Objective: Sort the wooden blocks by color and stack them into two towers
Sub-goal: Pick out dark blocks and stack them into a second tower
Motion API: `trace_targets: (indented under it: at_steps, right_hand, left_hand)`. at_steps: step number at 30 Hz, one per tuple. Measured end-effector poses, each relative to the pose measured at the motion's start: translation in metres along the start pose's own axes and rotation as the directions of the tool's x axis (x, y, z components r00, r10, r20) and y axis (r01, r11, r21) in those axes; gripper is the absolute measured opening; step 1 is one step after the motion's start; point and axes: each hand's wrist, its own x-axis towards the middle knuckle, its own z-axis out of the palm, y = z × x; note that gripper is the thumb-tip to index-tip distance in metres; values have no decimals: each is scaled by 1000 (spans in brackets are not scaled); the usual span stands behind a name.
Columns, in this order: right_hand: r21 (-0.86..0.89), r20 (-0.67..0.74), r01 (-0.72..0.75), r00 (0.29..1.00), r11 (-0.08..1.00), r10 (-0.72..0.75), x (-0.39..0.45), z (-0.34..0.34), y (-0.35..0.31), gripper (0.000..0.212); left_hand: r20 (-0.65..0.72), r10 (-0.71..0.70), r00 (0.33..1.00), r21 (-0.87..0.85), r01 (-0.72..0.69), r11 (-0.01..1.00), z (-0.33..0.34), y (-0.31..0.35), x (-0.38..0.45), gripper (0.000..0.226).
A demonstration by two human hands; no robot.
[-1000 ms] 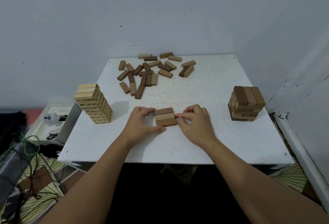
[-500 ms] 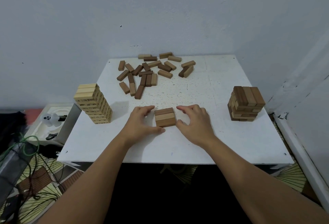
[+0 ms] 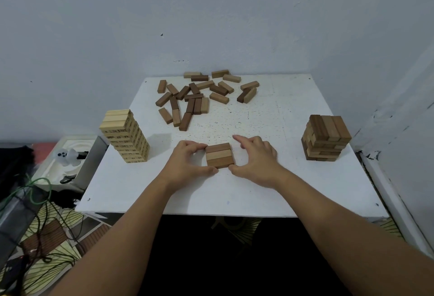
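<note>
Three brown blocks (image 3: 219, 155) lie side by side as a flat square near the front middle of the white table (image 3: 270, 192). My left hand (image 3: 187, 163) holds their left ends, fingertips at the back corner and thumb along the front edge. My right hand (image 3: 257, 158) sits just right of them with relaxed, spread fingers; its thumb tip is at the front right corner. A tall pale-wood tower (image 3: 124, 137) stands at the table's left edge. A shorter brown tower (image 3: 326, 138) stands at the right edge. A loose pile of brown blocks (image 3: 202, 98) lies at the back.
A grey wall rises right behind the table and another closes in on the right. On the floor to the left are a white tray (image 3: 70, 166) with a small white figure, green cables (image 3: 35, 192) and patterned mats.
My right hand's fingers have lifted off the right ends of the three blocks and opened a little to the right. My left hand has stayed on the blocks.
</note>
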Motion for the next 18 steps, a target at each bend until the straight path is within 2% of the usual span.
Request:
trace_targets:
  at_steps: [3, 6, 11, 15, 18]
  right_hand:
    - [-84, 146, 14, 989, 996, -2, 11, -17, -6, 81]
    - [-175, 202, 56, 979, 983, -19, 22, -26, -11, 71]
    - [-277, 173, 185, 975, 943, -141, 24, -30, -18, 69]
    - [-306, 137, 302, 952, 903, -272, 21, -49, -23, 72]
    - [-327, 86, 321, 947, 889, -310, 18, -72, -28, 71]
  left_hand:
    - [-6, 5, 1000, -1, -5, 1000, 0, 0, 1, 73]
    - [-39, 17, 999, 30, -16, 999, 1, 2, 2, 71]
    - [-34, 59, 998, 55, -57, 997, -5, 6, -1, 70]
    - [-89, 177, 980, 130, -164, 978, -14, 21, -4, 65]
    - [-107, 214, 971, 155, -197, 968, -21, 48, -3, 66]
